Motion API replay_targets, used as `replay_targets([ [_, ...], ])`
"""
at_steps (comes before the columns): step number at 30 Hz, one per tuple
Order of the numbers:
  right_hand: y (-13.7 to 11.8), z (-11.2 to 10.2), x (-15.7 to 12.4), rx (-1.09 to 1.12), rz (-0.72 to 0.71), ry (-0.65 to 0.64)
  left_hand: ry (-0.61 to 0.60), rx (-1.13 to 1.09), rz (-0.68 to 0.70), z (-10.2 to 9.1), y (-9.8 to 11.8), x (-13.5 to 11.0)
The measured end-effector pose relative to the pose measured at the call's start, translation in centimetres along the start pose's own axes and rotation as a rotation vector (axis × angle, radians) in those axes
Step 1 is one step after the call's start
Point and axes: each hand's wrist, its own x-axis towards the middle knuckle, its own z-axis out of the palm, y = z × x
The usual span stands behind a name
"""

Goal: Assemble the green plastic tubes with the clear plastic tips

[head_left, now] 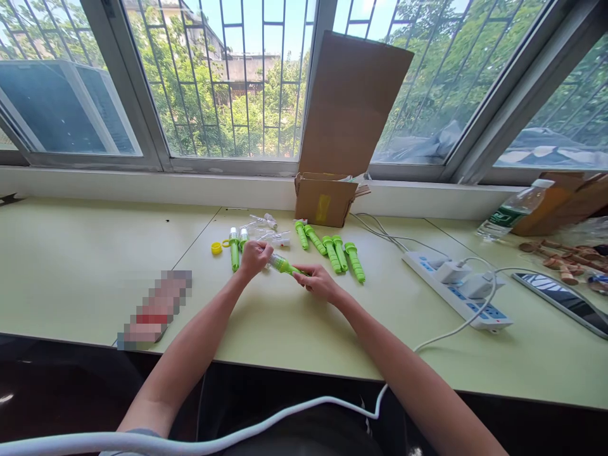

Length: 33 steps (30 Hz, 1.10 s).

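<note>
Between my hands is a green plastic tube with a clear upper part (281, 263), held slantwise above the table. My left hand (255, 258) is closed round its clear end, and my right hand (319, 281) grips the narrow green end. Just behind my left hand stand two green tubes with clear, white-tipped tops (234, 250), beside a yellow ring cap (216, 248). Several clear plastic parts (273, 234) lie behind my hands. Off to the right, several ribbed green pieces (335, 253) lie in a loose row.
An open cardboard box (325, 201) stands against the window ledge. A white power strip (458, 291) with plugs and cables lies right, near a phone (565, 301), a water bottle (515, 211) and wooden pieces (565, 256). A blurred-out object (156, 310) lies left; a white cable crosses in front.
</note>
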Motion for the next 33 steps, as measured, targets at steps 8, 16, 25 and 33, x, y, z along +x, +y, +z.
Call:
replay_targets([
  [8,0.4,-1.0,-0.3,-0.318,-0.049,0.119,0.064,0.106,0.036,0.9,0.4,-0.3],
  [16,0.4,-0.1,-0.3,-1.125,-0.314,0.476,0.181,0.036,-0.162,1.8,-0.3,-0.1],
  [25,0.0,1.2,-0.3,-1.138,-0.212,0.357,0.136,-0.007,-0.099,1.0,-1.0,0.2],
  [33,-0.9,0.9,-0.5,-0.889,-0.103,0.27,0.096,-0.001,-0.082,0.7,-0.7,0.1],
])
